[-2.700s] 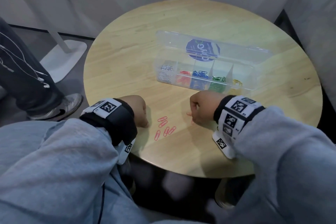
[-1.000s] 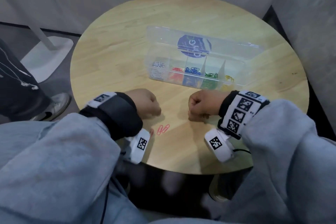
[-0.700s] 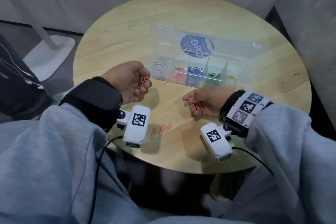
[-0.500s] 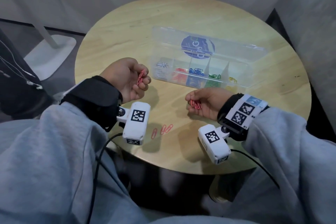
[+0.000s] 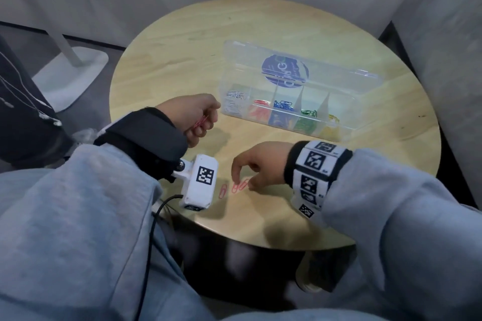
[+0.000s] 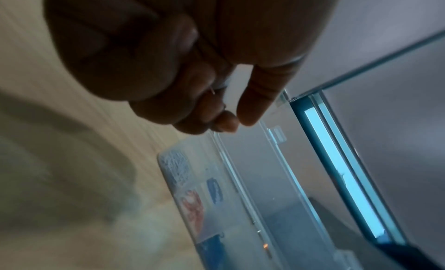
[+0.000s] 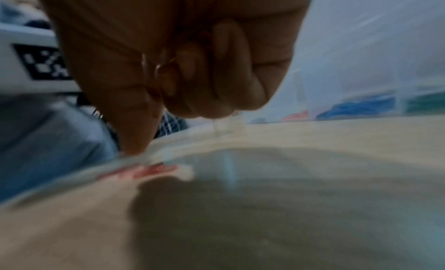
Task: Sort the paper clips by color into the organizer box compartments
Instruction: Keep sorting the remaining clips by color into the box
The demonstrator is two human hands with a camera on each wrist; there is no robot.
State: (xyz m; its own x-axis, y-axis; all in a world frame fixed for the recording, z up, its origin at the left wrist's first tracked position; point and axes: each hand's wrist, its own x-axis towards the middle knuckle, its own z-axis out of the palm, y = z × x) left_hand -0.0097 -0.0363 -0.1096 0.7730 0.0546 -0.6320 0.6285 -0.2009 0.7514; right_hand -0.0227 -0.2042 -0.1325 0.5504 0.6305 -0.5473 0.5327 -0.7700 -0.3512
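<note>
A clear organizer box (image 5: 284,122) stands open on the round wooden table (image 5: 182,47). Its compartments hold silver, red, blue, green and yellow clips. My left hand (image 5: 206,122) hovers just left of the box and pinches a few pink paper clips (image 5: 200,121). In the left wrist view, my left hand (image 6: 216,112) is curled. Three pink clips (image 5: 236,187) lie near the table's front edge. My right hand (image 5: 242,177) reaches down onto them, fingertips touching. The right wrist view shows my right hand (image 7: 168,103) with curled fingers keeping clips (image 7: 157,66) against the palm.
The box lid (image 5: 300,70) with a blue sticker leans back behind the compartments. My left wrist camera (image 5: 200,182) hangs just left of the loose clips. A white stand base (image 5: 75,73) and another person's dark trousers (image 5: 15,101) are on the left; grey walls stand behind and right.
Both hands lifted pink clips off the table and turned palm-up. Now my right hand has dropped back onto the three loose clips, and my left hand has shifted toward the box, still holding clips.
</note>
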